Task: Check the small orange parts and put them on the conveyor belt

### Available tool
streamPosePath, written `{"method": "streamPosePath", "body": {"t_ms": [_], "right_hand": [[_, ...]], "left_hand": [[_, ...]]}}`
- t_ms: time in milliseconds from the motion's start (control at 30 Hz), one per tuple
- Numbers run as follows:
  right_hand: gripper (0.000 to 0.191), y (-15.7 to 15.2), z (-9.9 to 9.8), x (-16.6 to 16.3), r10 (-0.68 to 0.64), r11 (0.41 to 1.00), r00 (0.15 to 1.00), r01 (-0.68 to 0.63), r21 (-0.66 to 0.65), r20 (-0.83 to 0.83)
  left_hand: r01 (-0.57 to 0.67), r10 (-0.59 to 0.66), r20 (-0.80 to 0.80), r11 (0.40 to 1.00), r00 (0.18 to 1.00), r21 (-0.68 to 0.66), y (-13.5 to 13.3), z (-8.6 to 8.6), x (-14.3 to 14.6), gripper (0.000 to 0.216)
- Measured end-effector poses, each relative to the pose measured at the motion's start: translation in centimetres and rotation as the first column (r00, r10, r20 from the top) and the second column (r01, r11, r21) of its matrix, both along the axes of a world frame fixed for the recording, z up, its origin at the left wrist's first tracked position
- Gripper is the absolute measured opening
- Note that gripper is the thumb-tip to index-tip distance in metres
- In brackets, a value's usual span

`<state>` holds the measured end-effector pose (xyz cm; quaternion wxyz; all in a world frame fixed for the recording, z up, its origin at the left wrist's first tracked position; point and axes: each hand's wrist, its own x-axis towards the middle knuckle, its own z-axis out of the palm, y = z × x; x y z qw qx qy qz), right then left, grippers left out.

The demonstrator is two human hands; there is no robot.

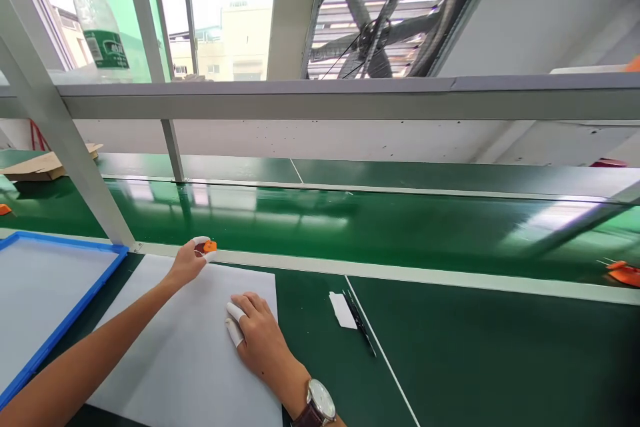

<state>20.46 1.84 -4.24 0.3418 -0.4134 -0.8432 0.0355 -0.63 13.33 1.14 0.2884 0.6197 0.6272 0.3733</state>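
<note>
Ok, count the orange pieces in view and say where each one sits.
4 at least. One orange piece is pinched in the left hand; one lies at the belt's far left edge; one lies far right on the belt; one sliver shows on the upper shelf. Others may be out of frame.

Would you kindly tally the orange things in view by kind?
Small orange piece pinched in the left hand: 1
Orange pieces on the green belt: 2, far left and far right
Total: 3

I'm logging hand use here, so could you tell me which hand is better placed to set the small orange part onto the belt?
Left hand: probably, it pinches the orange part beside the belt.
</note>
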Motion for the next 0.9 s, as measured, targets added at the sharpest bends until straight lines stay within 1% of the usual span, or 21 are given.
{"method": "streamPosePath", "body": {"t_ms": [100, 133, 200, 300, 400, 467, 533, 567, 633, 700, 733, 767, 800, 867, 900], "right_hand": [[0.021, 0.0, -0.2, 0.0, -0.006, 1.0, 1.0, 0.006, 0.002, -0.012], [0.021, 0.0, -0.2, 0.0, -0.007, 1.0, 1.0, 0.007, 0.002, -0.013], [0.021, 0.1, -0.4, 0.0, -0.01, 1.0, 1.0, 0.01, -0.005, -0.013], [0.019, 0.2, -0.7, 0.0, -0.015, 0.999, 1.0, 0.015, -0.029, -0.011], [0.018, 0.3, -0.9, 0.0, -0.021, 0.999, 1.0, 0.02, -0.045, -0.007], [0.018, 0.4, -0.9, 0.0, -0.028, 0.999, 1.0, 0.028, -0.046, -0.006], [0.019, 0.4, -0.9, 0.0, -0.03, 0.999, 1.0, 0.03, -0.043, -0.004], [0.02, 0.4, -0.9, -0.1, -0.028, 0.999, 1.0, 0.027, -0.04, -0.004], [0.021, 0.3, -0.9, -0.1, -0.023, 0.999, 1.0, 0.023, -0.039, -0.009], [0.024, 0.1, -0.7, 0.0, -0.018, 0.998, 1.0, 0.017, -0.062, -0.02], [0.026, 0.1, -0.6, 0.1, -0.013, 0.996, 0.999, 0.011, -0.089, -0.03], [0.027, 0.2, -0.3, 0.2, -0.007, 0.992, 0.999, 0.001, -0.126, -0.046], [0.027, 0.3, 0.1, 0.4, 0.001, 0.985, 0.998, -0.012, -0.174, -0.066], [0.025, 0.8, 1.5, 0.5, 0.013, 0.954, 0.993, -0.048, -0.297, -0.119], [0.024, 1.0, 2.7, 0.5, 0.014, 0.926, 0.989, -0.069, -0.37, -0.149]], "left_hand": [[-0.058, 0.058, -0.022, 0.998, 0.998, 0.013, 5.3, 0.1, 0.0, 0.036], [-0.077, 0.077, -0.028, 0.997, 0.997, 0.013, 6.6, 0.1, -0.1, 0.033], [-0.115, 0.115, -0.039, 0.993, 0.993, 0.007, 8.3, 0.1, -0.3, 0.031], [-0.172, 0.171, -0.053, 0.985, 0.984, -0.002, 9.2, -0.1, -0.8, 0.031], [-0.217, 0.217, -0.056, 0.976, 0.974, 0.022, 8.4, -0.2, -1.2, 0.035], [-0.221, 0.225, -0.052, 0.973, 0.973, 0.065, 6.9, -0.3, -1.0, 0.044], [-0.175, 0.181, -0.046, 0.978, 0.982, 0.118, 4.2, -0.4, -0.6, 0.052], [-0.126, 0.134, -0.045, 0.981, 0.99, 0.144, 2.5, -0.4, -0.3, 0.053], [0.0, 0.01, -0.05, 0.981, 0.999, 0.192, -1.6, -0.5, 0.5, 0.046], [0.118, -0.108, -0.057, 0.964, 0.993, 0.237, -5.9, -0.5, 1.1, 0.036], [0.186, -0.175, -0.068, 0.944, 0.982, 0.271, -8.0, -0.5, 1.4, 0.032], [0.305, -0.279, -0.125, 0.886, 0.952, 0.348, -9.9, -0.5, 1.5, 0.03], [0.395, -0.348, -0.187, 0.824, 0.919, 0.407, -11.5, -0.7, 1.6, 0.028], [0.572, -0.452, -0.352, 0.677, 0.82, 0.463, -13.8, -1.3, 1.6, 0.021], [0.644, -0.484, -0.425, 0.604, 0.765, 0.47, -14.5, -2.0, 1.5, 0.016]]}}
